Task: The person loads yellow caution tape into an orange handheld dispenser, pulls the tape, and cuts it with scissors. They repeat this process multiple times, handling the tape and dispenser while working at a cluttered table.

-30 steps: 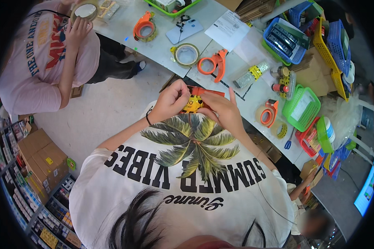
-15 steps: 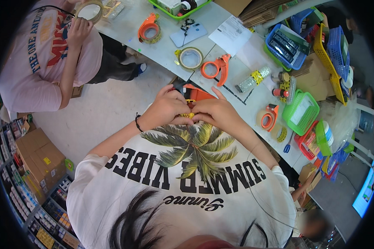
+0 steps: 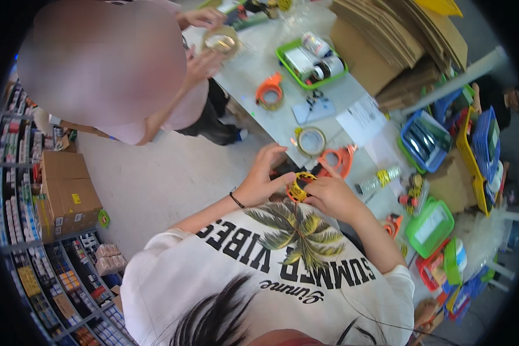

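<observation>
Two hands pinch one small yellow-and-black tape roll at the worktop edge, close to the chest

Both the left hand (image 3: 264, 176) and the right hand (image 3: 327, 195) are closed on the yellow-and-black tape roll (image 3: 299, 185), fingers curled tight around its rim, held in the air just off the worktop (image 3: 254, 69) edge rather than resting on it. My judgement: with nothing under it, a slipped fingertip could drop the roll to the floor (image 3: 155, 173). The orange tape dispenser (image 3: 338, 161) and clear tape roll (image 3: 311, 140) lie just beyond, so an elbow swing could knock them. Another person's hands work a tape roll at the far end, well apart
</observation>
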Motion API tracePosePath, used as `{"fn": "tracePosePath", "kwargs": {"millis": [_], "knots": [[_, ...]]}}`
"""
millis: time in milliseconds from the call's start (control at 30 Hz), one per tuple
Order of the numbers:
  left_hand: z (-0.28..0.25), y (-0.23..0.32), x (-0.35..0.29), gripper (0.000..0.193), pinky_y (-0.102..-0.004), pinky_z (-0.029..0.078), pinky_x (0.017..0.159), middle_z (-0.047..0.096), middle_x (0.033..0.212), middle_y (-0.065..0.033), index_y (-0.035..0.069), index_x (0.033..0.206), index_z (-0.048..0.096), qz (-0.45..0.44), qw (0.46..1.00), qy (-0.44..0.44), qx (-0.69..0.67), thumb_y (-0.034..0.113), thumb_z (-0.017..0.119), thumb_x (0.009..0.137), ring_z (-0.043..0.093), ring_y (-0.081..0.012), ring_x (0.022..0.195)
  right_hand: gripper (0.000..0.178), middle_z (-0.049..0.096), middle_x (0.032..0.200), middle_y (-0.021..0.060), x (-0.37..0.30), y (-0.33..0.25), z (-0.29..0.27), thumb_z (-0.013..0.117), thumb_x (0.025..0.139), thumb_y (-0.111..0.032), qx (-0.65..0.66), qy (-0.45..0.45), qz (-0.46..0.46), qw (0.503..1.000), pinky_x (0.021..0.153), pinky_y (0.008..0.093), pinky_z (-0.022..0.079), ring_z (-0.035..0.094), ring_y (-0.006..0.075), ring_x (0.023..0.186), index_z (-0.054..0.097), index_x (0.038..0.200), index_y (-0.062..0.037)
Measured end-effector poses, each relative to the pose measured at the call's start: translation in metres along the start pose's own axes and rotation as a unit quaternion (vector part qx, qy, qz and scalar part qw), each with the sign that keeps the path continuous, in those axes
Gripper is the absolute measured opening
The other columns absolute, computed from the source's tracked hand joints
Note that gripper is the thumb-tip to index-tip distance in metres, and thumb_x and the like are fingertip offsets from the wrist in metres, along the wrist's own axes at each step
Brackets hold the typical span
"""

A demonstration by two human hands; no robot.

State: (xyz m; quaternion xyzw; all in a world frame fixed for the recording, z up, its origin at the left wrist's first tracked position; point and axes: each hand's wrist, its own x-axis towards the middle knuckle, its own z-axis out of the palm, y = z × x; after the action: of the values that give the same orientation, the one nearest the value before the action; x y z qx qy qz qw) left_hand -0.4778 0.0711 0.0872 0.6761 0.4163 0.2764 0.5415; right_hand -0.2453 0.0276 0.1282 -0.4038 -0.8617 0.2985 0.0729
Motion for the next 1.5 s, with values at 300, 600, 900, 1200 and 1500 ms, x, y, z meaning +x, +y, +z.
{"fn": "tracePosePath", "kwargs": {"millis": [300,600,900,1200,1500], "knots": [[-0.035,-0.027,0.013,0.052,-0.0397,0.058,0.085,0.048,0.114,-0.0032,0.016,0.139,0.033,-0.189,0.870,-0.065,-0.451,0.013,0.061,0.095,0.059,-0.0181,0.104,0.017,0.066,0.107,0.0104,0.079,-0.029,-0.029,0.070,0.078,-0.017,-0.115,0.213,-0.153,0.958,0.107,0.0500,0.036,0.059,0.0280,0.109,0.070,0.086,-0.0021],[-0.080,-0.033,0.046,0.048,-0.0381,0.051,0.095,0.051,0.134,-0.0122,0.008,0.139,0.033,0.051,0.882,-0.022,-0.468,0.013,0.051,0.095,0.056,-0.0237,0.117,0.052,0.059,0.118,0.0129,0.135,0.008,-0.054,0.065,0.089,-0.015,0.320,0.178,0.238,0.900,0.088,0.0333,0.048,0.059,0.0198,0.105,0.045,0.135,-0.0025],[-0.139,-0.034,0.112,0.049,-0.0331,0.044,0.100,0.050,0.129,-0.0119,0.006,0.135,0.041,0.187,0.975,-0.015,-0.119,0.002,0.046,0.087,0.052,-0.0213,0.118,0.056,0.058,0.121,0.0084,0.161,0.024,-0.008,0.064,0.089,-0.011,0.440,0.193,0.129,0.867,0.089,0.0322,0.050,0.060,0.0180,0.105,0.041,0.140,-0.0059],[-0.195,-0.016,0.143,0.060,-0.0352,0.045,0.096,0.050,0.121,-0.0086,0.010,0.137,0.041,0.217,0.976,-0.001,-0.010,-0.001,0.059,0.081,0.051,-0.0164,0.112,0.025,0.057,0.100,0.0038,0.186,0.046,-0.015,0.051,0.095,-0.017,0.475,0.390,0.214,0.759,0.082,0.0340,0.052,0.061,0.0158,0.094,0.052,0.119,-0.0110],[-0.201,0.077,0.212,0.060,-0.0398,0.041,0.098,0.048,0.117,-0.0081,0.007,0.136,0.039,0.414,0.823,0.371,-0.116,0.031,0.063,0.087,0.049,-0.0192,0.111,0.043,0.056,0.127,0.0115,0.224,0.033,-0.093,0.059,0.088,-0.022,0.142,0.513,0.209,0.821,0.098,0.0379,0.041,0.053,0.0238,0.120,0.054,0.127,-0.0055]]}}
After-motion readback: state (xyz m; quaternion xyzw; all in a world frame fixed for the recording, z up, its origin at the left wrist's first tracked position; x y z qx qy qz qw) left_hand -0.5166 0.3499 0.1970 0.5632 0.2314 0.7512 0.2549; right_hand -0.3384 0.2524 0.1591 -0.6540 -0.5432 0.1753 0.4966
